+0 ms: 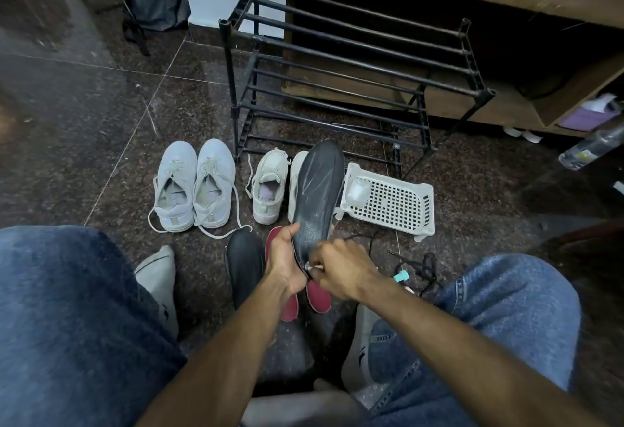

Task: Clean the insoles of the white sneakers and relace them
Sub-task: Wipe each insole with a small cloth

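On the dark speckled stone floor (101,116), at left, stood a laced pair of pale grey-white canvas sneakers (194,187); beside them, a smaller pair of white leather sneakers (270,187). A flat black foam insole (244,264) and two red fabric insoles (290,305) lay nearer the person. The left hand (285,257) gripped the heel end of a raised black foam insole (319,190). The right hand (341,269) pinched a small white wipe (310,267) against that heel. At right lay a white perforated plastic basket (391,203), before a black metal shoe rack (354,65).
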